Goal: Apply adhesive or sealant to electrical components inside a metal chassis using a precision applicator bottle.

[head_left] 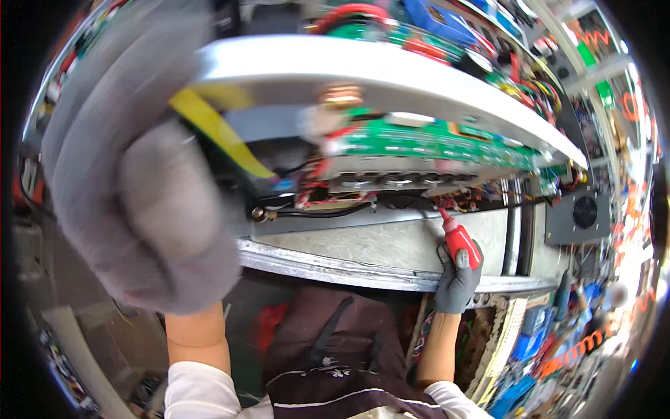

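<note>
My left hand (143,181), in a grey glove, looms large and blurred at the left. Its fingers curl round the left end of a silver metal frame (391,70) that stands tilted up. A yellow strip (223,136) hangs beside that hand. Below the frame's edge is a green circuit board (447,143) with wires beneath it. My right hand (457,288), also gloved in grey, is closed on a small red squeeze bottle (462,246). The bottle's pointed nozzle is directed up at the wires under the board; whether it touches them I cannot tell.
A metal rail (335,271) runs along the near edge of the work surface. To the right sit a grey box with a round fan (578,211), hand tools, blue bins (534,328) and an orange coiled hose (576,353). Red cables (352,14) and more boards lie beyond the frame.
</note>
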Tool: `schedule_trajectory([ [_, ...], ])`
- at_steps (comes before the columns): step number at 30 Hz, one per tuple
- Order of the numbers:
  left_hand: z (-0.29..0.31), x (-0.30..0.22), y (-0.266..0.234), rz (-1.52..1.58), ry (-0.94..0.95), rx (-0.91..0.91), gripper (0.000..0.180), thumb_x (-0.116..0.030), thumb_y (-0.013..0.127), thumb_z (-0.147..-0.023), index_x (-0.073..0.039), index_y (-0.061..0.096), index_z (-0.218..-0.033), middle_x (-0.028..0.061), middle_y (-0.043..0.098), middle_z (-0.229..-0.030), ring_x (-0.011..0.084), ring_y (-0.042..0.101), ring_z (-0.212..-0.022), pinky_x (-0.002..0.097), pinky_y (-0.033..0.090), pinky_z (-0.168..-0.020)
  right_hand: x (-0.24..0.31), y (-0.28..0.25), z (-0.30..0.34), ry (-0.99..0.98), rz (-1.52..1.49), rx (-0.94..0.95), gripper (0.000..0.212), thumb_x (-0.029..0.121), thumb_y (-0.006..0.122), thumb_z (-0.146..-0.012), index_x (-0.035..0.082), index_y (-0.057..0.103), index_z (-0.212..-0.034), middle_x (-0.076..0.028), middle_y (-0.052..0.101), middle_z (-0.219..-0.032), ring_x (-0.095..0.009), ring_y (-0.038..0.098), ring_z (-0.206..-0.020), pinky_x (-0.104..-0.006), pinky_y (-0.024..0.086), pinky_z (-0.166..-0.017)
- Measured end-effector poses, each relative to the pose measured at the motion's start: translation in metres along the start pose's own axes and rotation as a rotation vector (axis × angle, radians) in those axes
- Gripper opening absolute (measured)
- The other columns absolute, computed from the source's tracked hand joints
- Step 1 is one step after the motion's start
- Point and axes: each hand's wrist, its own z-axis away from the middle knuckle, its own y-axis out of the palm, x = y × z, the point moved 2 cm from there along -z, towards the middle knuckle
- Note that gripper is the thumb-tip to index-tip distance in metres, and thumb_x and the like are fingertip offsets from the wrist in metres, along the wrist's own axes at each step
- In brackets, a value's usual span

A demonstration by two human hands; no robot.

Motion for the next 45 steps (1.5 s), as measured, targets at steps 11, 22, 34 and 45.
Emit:
schedule_trajectory([
  [11,-0.009,-0.036,0.004,-0.364,-0.187,-0.233,0.043,-0.024,0.031,-0.103,0.010,0.050,-0.121,0.0233,0.054,-0.125,0.0302,0.055,-0.113,0.0421,0.046,-0.099,0.009,-0.013,-0.020,0.118,0.068,-0.056,0.051,0.011,0.075,-0.077,-0.002,0.049,-0.120,-0.013,0.060,-0.108,-0.018,0.060,-0.097,-0.0282,0.050,-0.085],
  [22,-0.005,-0.031,0.002,-0.317,-0.128,-0.298,0.025,-0.014,0.055,-0.096,0.007,0.062,-0.108,0.0182,0.065,-0.108,0.0284,0.063,-0.097,0.0366,0.053,-0.083,-0.008,-0.014,-0.009,-0.203,0.215,0.071,0.055,-0.003,0.081,-0.068,0.002,0.051,-0.113,-0.022,0.059,-0.117,-0.030,0.063,-0.105,-0.0358,0.053,-0.088],
  [34,-0.011,-0.036,0.007,-0.451,-0.120,-0.205,0.035,-0.017,0.036,-0.103,0.008,0.059,-0.112,0.0166,0.060,-0.115,0.0235,0.060,-0.100,0.0349,0.050,-0.085,0.007,-0.036,-0.018,-0.055,0.174,0.141,0.056,0.000,0.081,-0.067,0.001,0.050,-0.113,-0.022,0.060,-0.115,-0.026,0.063,-0.101,-0.0346,0.053,-0.086],
  [45,-0.008,-0.033,0.007,-0.381,-0.176,-0.187,0.050,-0.032,0.031,-0.103,0.009,0.052,-0.120,0.0207,0.055,-0.124,0.0293,0.054,-0.113,0.0440,0.040,-0.103,0.054,-0.043,-0.050,-0.187,0.136,0.095,0.066,0.012,0.081,-0.071,-0.001,0.043,-0.123,-0.018,0.055,-0.116,-0.027,0.062,-0.100,-0.0382,0.052,-0.086],
])
